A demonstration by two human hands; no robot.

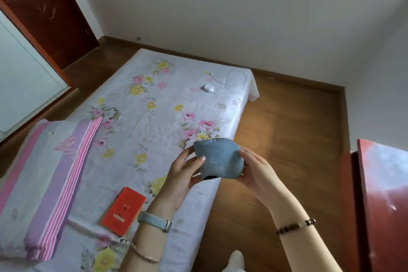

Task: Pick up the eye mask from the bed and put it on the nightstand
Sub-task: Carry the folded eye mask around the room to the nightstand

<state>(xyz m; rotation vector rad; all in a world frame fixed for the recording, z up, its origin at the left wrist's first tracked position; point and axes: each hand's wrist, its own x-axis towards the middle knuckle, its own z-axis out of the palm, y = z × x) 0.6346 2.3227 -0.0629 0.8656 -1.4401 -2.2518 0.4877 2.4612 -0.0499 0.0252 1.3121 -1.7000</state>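
A grey-blue eye mask [218, 157] with pale stitching is held up in the air over the right edge of the bed [141, 106]. My left hand [183, 172] grips its left side, thumb on the front. My right hand [254, 170] holds its right side from behind. The glossy red nightstand [384, 194] stands at the right edge of the view, an arm's length to the right of the mask.
On the floral sheet lie a red booklet [123, 210] near my left wrist, a white charger with cable [209, 88] at the far end, and a striped pink pillow [44, 179] at the left. Wooden floor [287, 139] separates bed and nightstand.
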